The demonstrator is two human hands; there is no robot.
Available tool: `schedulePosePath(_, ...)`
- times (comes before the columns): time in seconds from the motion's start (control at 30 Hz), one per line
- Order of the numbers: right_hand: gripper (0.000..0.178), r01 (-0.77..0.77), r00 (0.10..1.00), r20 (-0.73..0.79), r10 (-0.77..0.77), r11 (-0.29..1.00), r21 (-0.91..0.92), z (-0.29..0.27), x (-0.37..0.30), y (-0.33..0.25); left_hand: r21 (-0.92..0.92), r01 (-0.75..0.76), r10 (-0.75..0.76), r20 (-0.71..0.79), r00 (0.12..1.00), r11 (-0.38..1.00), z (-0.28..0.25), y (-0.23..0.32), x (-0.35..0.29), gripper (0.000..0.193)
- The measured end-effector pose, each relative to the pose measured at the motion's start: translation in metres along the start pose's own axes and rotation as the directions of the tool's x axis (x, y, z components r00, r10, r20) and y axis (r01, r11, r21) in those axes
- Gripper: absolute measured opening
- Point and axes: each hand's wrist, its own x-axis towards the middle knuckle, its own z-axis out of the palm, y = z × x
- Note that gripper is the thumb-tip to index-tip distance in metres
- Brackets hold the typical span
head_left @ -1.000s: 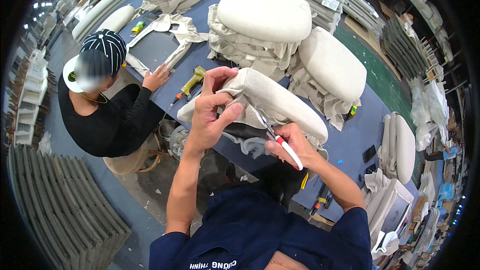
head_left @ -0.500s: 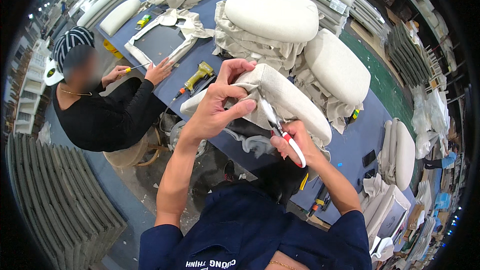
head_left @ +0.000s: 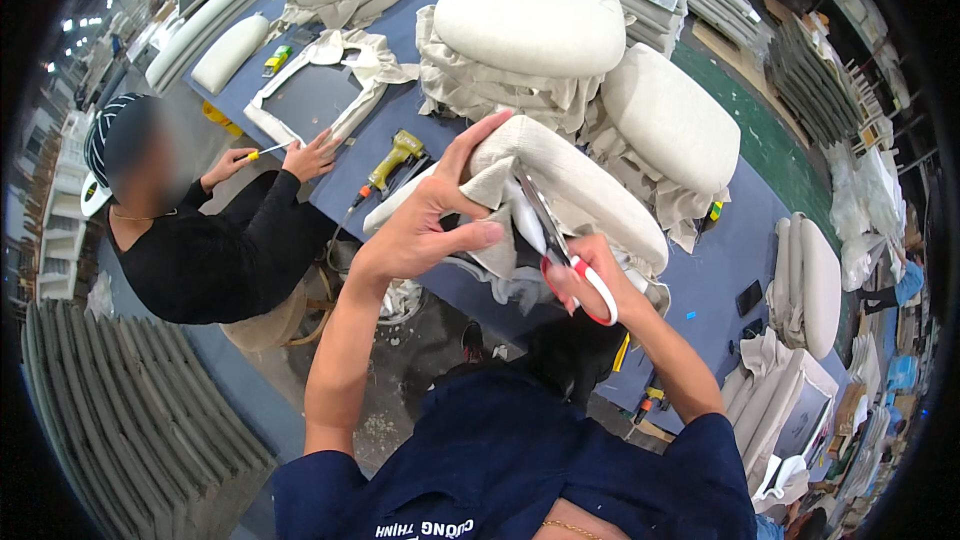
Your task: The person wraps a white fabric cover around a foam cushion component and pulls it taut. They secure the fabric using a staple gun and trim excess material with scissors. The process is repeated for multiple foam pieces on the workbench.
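A beige upholstered seat cushion (head_left: 590, 180) stands tilted on its edge in front of me, with its loose fabric side toward me. At its left corner is my left hand (head_left: 425, 230), fingers and thumb around the loose fabric flap (head_left: 490, 202). My right hand (head_left: 592, 278) grips scissors (head_left: 607, 294) with red and white handles. Their blades are spread and point up and left to the fabric beside that corner. White padding shows under the flap. The cushion hides part of my left fingers.
A stack of beige cushions (head_left: 530, 20) stands on the blue table (head_left: 690, 290), with another cushion (head_left: 672, 120) to its right. A yellow-green air stapler (head_left: 395, 165) lies left. A co-worker (head_left: 190, 250) sits at the left, holding a yellow-handled tool at a fabric-covered frame (head_left: 262, 105).
The scissor blades have spread apart, and the handles have opened in my right hand. My left index finger has straightened along the cushion's corner. The flap now hangs lower, beside the left thumb.
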Motion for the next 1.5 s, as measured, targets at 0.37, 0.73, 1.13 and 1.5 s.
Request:
schedulePosePath(0.37,0.055,-0.525,0.279,-0.941,0.194,0.851,0.019,-0.116,-0.204,0.221,0.542,-0.162,0.331,-0.231,0.915,0.825,0.042,0.001,0.0,0.029)
schedulePosePath(0.73,0.045,-0.733,0.17,-0.983,0.069,0.676,-0.079,-0.173,-0.219,0.362,0.848,-0.224,0.496,-0.052,0.867,0.48,0.049,0.0,0.003,0.058)
schedulePosePath(1.13,0.043,0.03,0.498,-0.583,-0.642,0.685,-0.728,-0.028,0.027,0.036,0.841,0.093,0.424,-0.361,0.831,0.533,0.083,-0.017,-0.016,0.023)
schedulePosePath(1.5,0.046,-0.014,0.473,-0.633,-0.612,0.714,-0.7,-0.042,0.024,0.04,0.363,0.514,-0.16,-0.676,0.719,0.777,0.124,-0.065,-0.153,0.016)
